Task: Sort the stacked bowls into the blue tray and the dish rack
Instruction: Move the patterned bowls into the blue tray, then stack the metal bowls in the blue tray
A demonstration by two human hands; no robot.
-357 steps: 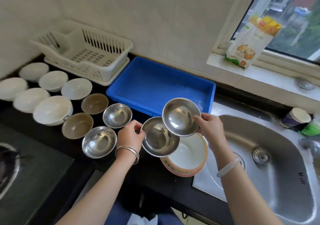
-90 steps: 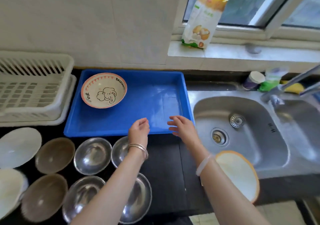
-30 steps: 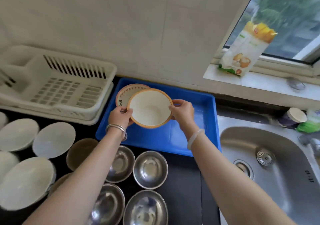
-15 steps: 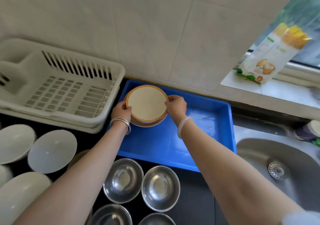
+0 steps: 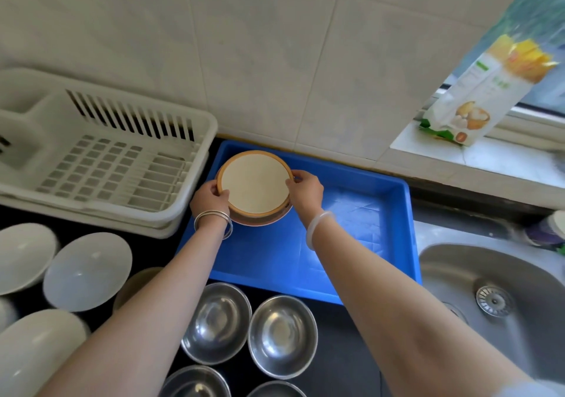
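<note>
Nearest the person, steel bowls (image 5: 281,335) sat on the dark counter. Beyond them, in the far left corner of the blue tray (image 5: 351,228), the orange-rimmed bowl (image 5: 255,182) lay between both hands, directly over a second bowl (image 5: 260,220). The left hand (image 5: 209,196) gripped its left rim with curled fingers, and the right hand (image 5: 305,190) pinched its right rim. The white dish rack (image 5: 107,167) stood just left of the tray.

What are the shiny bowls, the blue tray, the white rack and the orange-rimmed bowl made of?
The shiny bowls look like stainless steel: they mirror light like the sink. The blue tray looks plastic: smooth, one even colour. The white rack is probably moulded plastic, with slots. The orange-rimmed bowl is matte cream inside, maybe melamine or ceramic; cannot tell.
</note>
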